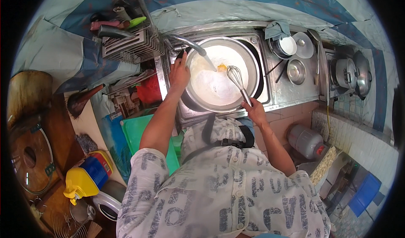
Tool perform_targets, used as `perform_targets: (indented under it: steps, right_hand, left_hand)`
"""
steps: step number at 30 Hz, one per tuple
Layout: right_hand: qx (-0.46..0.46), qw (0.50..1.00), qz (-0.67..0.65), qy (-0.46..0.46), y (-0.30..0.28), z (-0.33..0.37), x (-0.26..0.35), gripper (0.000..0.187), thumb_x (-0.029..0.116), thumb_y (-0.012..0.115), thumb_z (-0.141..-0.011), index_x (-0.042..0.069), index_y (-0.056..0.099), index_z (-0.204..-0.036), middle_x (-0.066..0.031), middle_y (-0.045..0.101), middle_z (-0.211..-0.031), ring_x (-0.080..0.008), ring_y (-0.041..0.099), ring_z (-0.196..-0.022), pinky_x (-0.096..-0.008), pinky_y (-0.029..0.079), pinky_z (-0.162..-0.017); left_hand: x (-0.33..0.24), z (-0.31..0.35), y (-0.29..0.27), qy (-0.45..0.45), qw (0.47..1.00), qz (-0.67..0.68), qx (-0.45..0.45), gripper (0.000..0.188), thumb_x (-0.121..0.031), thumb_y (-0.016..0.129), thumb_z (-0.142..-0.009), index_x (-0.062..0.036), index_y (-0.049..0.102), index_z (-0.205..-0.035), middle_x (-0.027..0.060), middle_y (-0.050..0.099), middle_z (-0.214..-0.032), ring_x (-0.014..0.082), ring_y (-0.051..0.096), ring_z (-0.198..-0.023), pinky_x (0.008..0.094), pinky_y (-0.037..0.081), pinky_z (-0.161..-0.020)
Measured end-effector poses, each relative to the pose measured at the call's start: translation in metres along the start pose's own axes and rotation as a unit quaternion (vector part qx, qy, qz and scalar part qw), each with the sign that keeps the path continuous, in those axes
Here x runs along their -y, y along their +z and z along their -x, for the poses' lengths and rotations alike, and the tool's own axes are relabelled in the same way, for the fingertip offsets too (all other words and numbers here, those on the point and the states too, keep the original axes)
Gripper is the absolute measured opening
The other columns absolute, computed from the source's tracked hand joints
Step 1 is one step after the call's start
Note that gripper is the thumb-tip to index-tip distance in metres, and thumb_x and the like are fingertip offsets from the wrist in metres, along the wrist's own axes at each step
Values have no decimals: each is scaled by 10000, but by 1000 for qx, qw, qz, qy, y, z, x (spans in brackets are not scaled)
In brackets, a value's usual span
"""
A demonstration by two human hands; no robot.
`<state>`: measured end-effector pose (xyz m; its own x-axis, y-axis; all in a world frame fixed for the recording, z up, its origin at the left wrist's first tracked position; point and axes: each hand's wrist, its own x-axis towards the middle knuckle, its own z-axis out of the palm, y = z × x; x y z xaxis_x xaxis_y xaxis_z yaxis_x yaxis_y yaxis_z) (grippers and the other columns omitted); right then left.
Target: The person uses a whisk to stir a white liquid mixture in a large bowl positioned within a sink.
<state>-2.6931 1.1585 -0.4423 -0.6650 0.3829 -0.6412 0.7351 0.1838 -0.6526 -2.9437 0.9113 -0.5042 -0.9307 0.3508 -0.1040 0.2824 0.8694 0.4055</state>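
Observation:
A large round metal basin (pixel 255 88) sits in the steel sink, holding white powder that looks like flour and a yellow lump like egg yolk (pixel 222 68). From the curved faucet (pixel 188 42), a thin stream of water runs into it. My left hand (pixel 179 72) reaches up at the basin's left side, its fingertips at the faucet handle (pixel 179 48). Closed round the handle of a wire whisk (pixel 237 78) is my right hand (pixel 254 110), by the basin's near right rim. The whisk's wires hang over the powder, right of the yellow lump.
Right of the sink, a metal bowl (pixel 296 72), a pot with a white bowl (pixel 288 46) and a lid (pixel 303 45) stand on the steel counter. A utensil rack (pixel 133 46) is at far left, a lidded pot (pixel 346 74) at far right. Below stands a gas cylinder (pixel 304 140).

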Motion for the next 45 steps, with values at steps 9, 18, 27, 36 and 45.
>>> perform_targets:
  steps: [9, 18, 27, 36, 45]
  right_hand:
    - [-60, 978, 162, -114, -10, 2, -7, 390, 314, 674, -850, 8, 608, -1083, -199, 679, -881, -365, 657, -859, -412, 503, -746]
    - [-54, 924, 336, -176, -16, 23, 37, 370, 334, 577, -915, 74, 575, -1178, -173, 679, -774, -376, 661, -756, -460, 515, -678]
    - [-64, 867, 444, -216, -7, -12, 76, 259, 271, 571, -901, 86, 583, -1082, -164, 660, -710, -351, 664, -685, -451, 523, -630]
    - [21, 819, 528, -223, 30, -58, 73, 184, 182, 524, -910, 77, 546, -1059, -171, 665, -796, -354, 668, -752, -458, 525, -658]
    - [-48, 795, 572, -197, 24, -106, 74, 230, 154, 475, -906, 56, 579, -1087, -177, 682, -812, -316, 687, -767, -408, 544, -660]
  left_hand:
    - [14, 55, 41, -179, 959, 214, -50, 569, -232, 565, -885, -30, 415, -1395, 220, 609, -1119, 357, 598, -1028, 403, 462, -926]
    - [21, 116, 65, -261, 889, 372, 54, 300, -173, 490, -875, 35, 596, -1063, 289, 633, -925, 422, 616, -884, 433, 461, -778]
    - [33, 123, 89, -227, 875, 426, 40, 244, -178, 464, -884, 37, 578, -909, 240, 611, -821, 369, 592, -757, 424, 442, -697]
    - [31, 127, 95, -245, 872, 423, 23, 227, -185, 482, -893, 29, 547, -856, 186, 574, -728, 257, 571, -682, 393, 439, -644]
    - [17, 124, 75, -257, 845, 467, 35, 200, -166, 493, -916, 5, 543, -826, 105, 551, -645, 170, 540, -564, 335, 425, -522]
